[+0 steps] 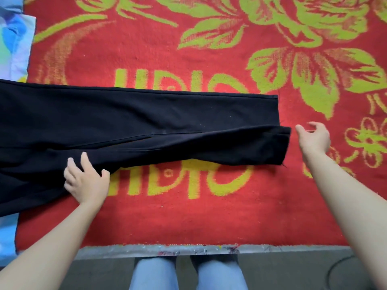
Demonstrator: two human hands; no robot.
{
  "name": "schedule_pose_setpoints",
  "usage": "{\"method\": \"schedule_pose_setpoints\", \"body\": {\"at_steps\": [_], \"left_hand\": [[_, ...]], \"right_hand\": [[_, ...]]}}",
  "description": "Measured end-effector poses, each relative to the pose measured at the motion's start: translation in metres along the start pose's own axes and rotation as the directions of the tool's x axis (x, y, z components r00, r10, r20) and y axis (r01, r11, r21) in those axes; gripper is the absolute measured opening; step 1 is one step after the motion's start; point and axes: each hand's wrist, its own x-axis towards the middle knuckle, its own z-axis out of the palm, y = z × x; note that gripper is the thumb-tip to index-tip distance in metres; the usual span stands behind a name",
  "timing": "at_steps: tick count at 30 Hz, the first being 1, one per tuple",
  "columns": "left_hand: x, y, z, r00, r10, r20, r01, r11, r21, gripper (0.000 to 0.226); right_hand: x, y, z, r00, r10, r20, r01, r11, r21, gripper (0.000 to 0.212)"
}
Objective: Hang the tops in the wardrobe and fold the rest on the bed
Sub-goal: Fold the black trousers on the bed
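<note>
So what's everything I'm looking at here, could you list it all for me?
black fabric trousers: one pair, black, laid flat across the blanket, hems to the right
red woven blanket with yellow-green flowers: one, red and yellow-green, spread under the trousers
pale blue cloth: number unclear, blue and white, at the left edge, partly under the trousers
grey floor: one, grey, along the bottom
dark cable: one, dark, on the floor at lower right
legs in light blue jeans: two, light blue, bottom centre
left hand: one, fingers straight, pressing on the near edge of the trousers
right hand: one, fingers relaxed, just beyond the hems, holding nothing
</note>
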Motion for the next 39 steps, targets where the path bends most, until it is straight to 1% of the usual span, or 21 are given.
{"method": "schedule_pose_setpoints", "body": {"at_steps": [1, 2, 4, 7, 8, 10, 12, 14, 15, 16, 20, 24, 26, 28, 30, 32, 34, 35, 36, 37, 39], "left_hand": [[0.002, -0.002, 0.003, 0.996, -0.021, 0.084, 0.018, 0.999, 0.039, 0.07], [0.003, -0.004, 0.006, 0.985, -0.017, 0.175, 0.002, 0.997, 0.081, 0.074], [0.004, -0.006, 0.013, 0.949, 0.012, 0.314, -0.055, 0.991, 0.126, 0.081], [0.005, -0.003, 0.019, 0.929, 0.054, 0.366, -0.11, 0.985, 0.133, 0.088], [0.006, -0.003, 0.02, 0.929, 0.078, 0.362, -0.138, 0.98, 0.14, 0.089], [0.007, -0.006, 0.021, 0.933, 0.123, 0.337, -0.183, 0.971, 0.152, 0.091], [0.011, -0.009, 0.024, 0.941, 0.146, 0.305, -0.205, 0.963, 0.175, 0.092], [0.015, -0.012, 0.026, 0.942, 0.154, 0.298, -0.223, 0.951, 0.212, 0.093], [0.017, -0.013, 0.027, 0.941, 0.158, 0.3, -0.231, 0.946, 0.225, 0.094], [0.019, -0.014, 0.027, 0.94, 0.162, 0.301, -0.237, 0.943, 0.234, 0.095], [0.022, -0.013, 0.027, 0.939, 0.182, 0.293, -0.26, 0.931, 0.257, 0.102], [0.013, -0.017, 0.031, 0.916, 0.297, 0.27, -0.375, 0.874, 0.31, 0.113], [0.008, -0.015, 0.031, 0.912, 0.315, 0.263, -0.393, 0.854, 0.341, 0.11], [0.0, -0.009, 0.027, 0.906, 0.328, 0.269, -0.41, 0.841, 0.353, 0.094], [-0.008, -0.011, 0.025, 0.892, 0.282, 0.353, -0.414, 0.825, 0.386, 0.079], [-0.006, -0.022, 0.018, 0.858, 0.322, 0.399, -0.484, 0.767, 0.421, 0.071], [0.0, -0.033, 0.006, 0.785, 0.411, 0.463, -0.592, 0.717, 0.368, 0.064], [0.002, -0.038, 0.0, 0.751, 0.489, 0.444, -0.644, 0.69, 0.329, 0.055], [0.002, -0.043, -0.008, 0.7, 0.587, 0.407, -0.708, 0.646, 0.286, 0.041], [-0.001, -0.048, -0.014, 0.62, 0.685, 0.383, -0.783, 0.571, 0.246, 0.035], [-0.012, -0.057, -0.023, 0.502, 0.748, 0.435, -0.864, 0.455, 0.215, 0.042]], "right_hand": [[0.0, 0.002, 0.004, 0.998, 0.043, -0.037, -0.046, 0.995, -0.084, 0.051], [-0.001, 0.009, 0.01, 0.997, 0.074, 0.001, -0.073, 0.984, -0.164, 0.061], [-0.012, 0.025, 0.027, 0.978, 0.14, 0.156, -0.103, 0.969, -0.224, 0.07], [-0.033, 0.051, 0.048, 0.917, 0.208, 0.34, -0.153, 0.972, -0.181, 0.077], [-0.035, 0.061, 0.054, 0.915, 0.199, 0.35, -0.149, 0.975, -0.164, 0.078], [-0.038, 0.066, 0.06, 0.937, 0.219, 0.272, -0.2, 0.975, -0.097, 0.079], [-0.038, 0.064, 0.062, 0.926, 0.301, 0.228, -0.329, 0.94, 0.094, 0.06], [-0.034, 0.058, 0.06, 0.906, 0.324, 0.274, -0.39, 0.889, 0.24, 0.011], [-0.031, 0.058, 0.059, 0.904, 0.33, 0.27, -0.402, 0.873, 0.278, 0.008], [-0.029, 0.057, 0.056, 0.904, 0.331, 0.271, -0.408, 0.858, 0.312, 0.015], [-0.027, 0.042, 0.031, 0.9, 0.301, 0.317, -0.426, 0.763, 0.486, 0.02], [-0.021, 0.034, -0.001, 0.879, 0.376, 0.293, -0.464, 0.529, 0.71, 0.021], [-0.022, 0.04, -0.004, 0.856, 0.443, 0.267, -0.489, 0.525, 0.696, 0.023], [-0.03, 0.048, 0.0, 0.838, 0.488, 0.246, -0.515, 0.556, 0.652, 0.023], [-0.039, 0.057, 0.005, 0.834, 0.508, 0.218, -0.52, 0.59, 0.617, 0.018], [-0.046, 0.066, 0.011, 0.85, 0.503, 0.159, -0.487, 0.633, 0.601, 0.019], [-0.049, 0.073, 0.013, 0.888, 0.46, 0.021, -0.383, 0.712, 0.588, 0.023], [-0.049, 0.076, 0.013, 0.899, 0.432, -0.073, -0.324, 0.768, 0.552, 0.018], [-0.05, 0.077, 0.012, 0.899, 0.409, -0.154, -0.277, 0.806, 0.522, 0.011], [-0.049, 0.082, 0.013, 0.896, 0.387, -0.22, -0.237, 0.833, 0.499, 0.007], [-0.054, 0.086, 0.014, 0.883, 0.395, -0.253, -0.246, 0.849, 0.467, 0.007]]}}
